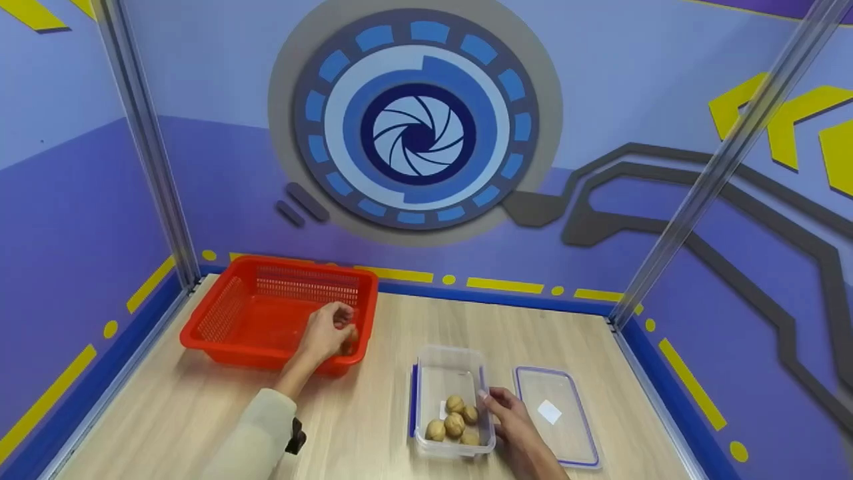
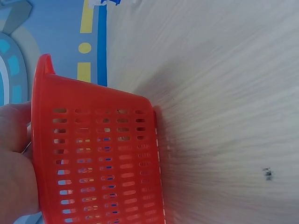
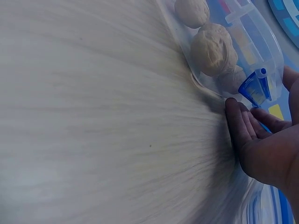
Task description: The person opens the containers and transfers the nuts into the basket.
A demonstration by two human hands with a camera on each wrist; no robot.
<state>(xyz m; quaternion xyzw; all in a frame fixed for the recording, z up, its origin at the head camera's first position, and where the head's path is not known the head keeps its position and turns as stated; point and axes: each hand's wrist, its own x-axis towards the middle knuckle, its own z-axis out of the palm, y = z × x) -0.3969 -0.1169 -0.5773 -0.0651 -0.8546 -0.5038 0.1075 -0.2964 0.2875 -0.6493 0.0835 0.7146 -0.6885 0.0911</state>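
My left hand (image 1: 325, 333) is over the right end of a red plastic basket (image 1: 280, 263), fingers curved and a gap showing between thumb and fingertips. Just below it, a brownish walnut (image 1: 347, 346) partly shows inside the basket. In the left wrist view, the slotted red wall (image 2: 98, 158) hides most of the hand. My right hand (image 1: 518, 427) holds the right side of a clear plastic container (image 1: 455, 353), thumb at its rim and fingers outside, by a blue latch (image 3: 256, 88). Several walnuts (image 1: 454, 424) lie in the container's near half.
To the right of the container, its clear lid (image 1: 566, 433) with a blue-edged seal and a white label (image 1: 550, 412) lies flat on the wooden table (image 1: 373, 427). Blue-purple panels (image 1: 220, 167) with metal posts (image 1: 143, 133) enclose the back and sides.
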